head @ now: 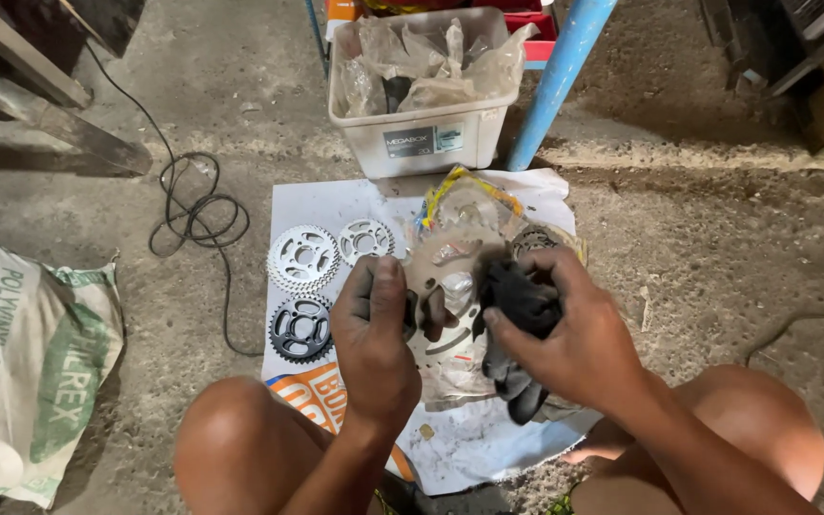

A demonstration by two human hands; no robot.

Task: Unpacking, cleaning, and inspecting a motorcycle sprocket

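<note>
My left hand (374,329) grips the edge of a dull metal sprocket (450,286) held up over a white sheet (336,205) on the floor. My right hand (569,334) clutches a dark rag (519,310) pressed against the sprocket's right side. A crumpled clear plastic bag with yellow trim (464,205) lies just behind the sprocket. Left of my hands, on the sheet, lie two silver sprockets (303,257) (365,240) and a black sprocket (300,329). Another toothed part (534,238) peeks out behind my right hand.
A white plastic bin (422,133) stuffed with plastic bags stands beyond the sheet, next to a blue pole (555,81). A black cable (193,210) coils on the concrete at left. A printed woven sack (21,362) lies at far left. My bare knees frame the bottom.
</note>
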